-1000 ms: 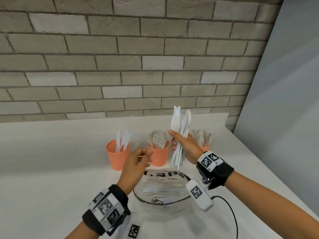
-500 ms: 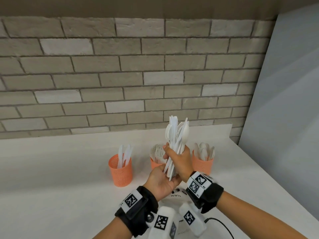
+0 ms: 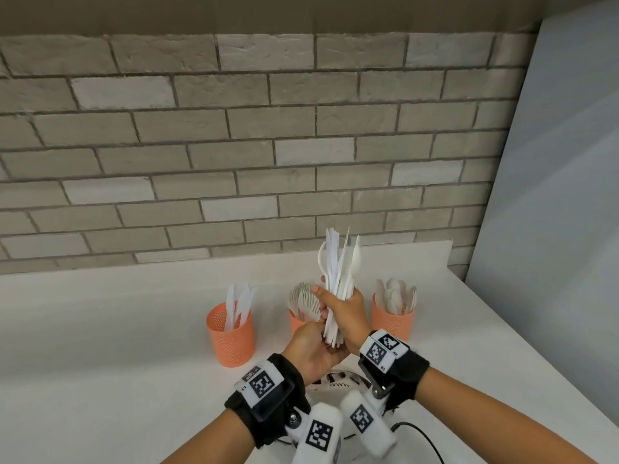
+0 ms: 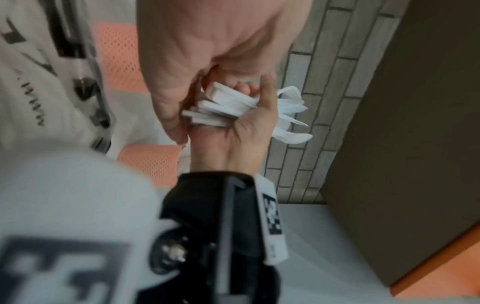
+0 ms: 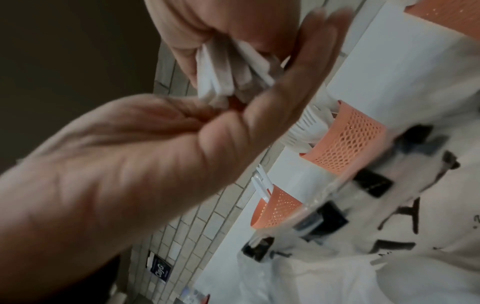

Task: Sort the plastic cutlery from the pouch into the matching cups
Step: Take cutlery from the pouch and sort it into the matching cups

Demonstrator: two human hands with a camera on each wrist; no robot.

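Observation:
My right hand [image 3: 348,313] grips a bundle of white plastic cutlery [image 3: 338,262] upright above the pouch [image 3: 335,383], which my wrists mostly hide. Just below, my left hand [image 3: 310,344] pinches the bundle's handle ends [image 4: 223,102] between thumb and fingers [image 5: 298,72]. Behind stand three orange mesh cups. The left cup [image 3: 231,333] holds knives. The middle cup [image 3: 296,324] holds forks and is partly covered by my hands. The right cup [image 3: 393,318] holds spoons. In the right wrist view the fork cup [image 5: 345,139] and knife cup [image 5: 275,211] stand past the pouch [image 5: 389,226].
The white table [image 3: 117,346] ends at a brick wall [image 3: 234,145] behind the cups. A grey panel [image 3: 552,195] leans at the right. A black cable [image 3: 422,433] runs off from the wrist gear at the front.
My left hand has left the space in front of the fork cup and come in under the bundle, onto its handle ends. The right hand still holds the bundle upright.

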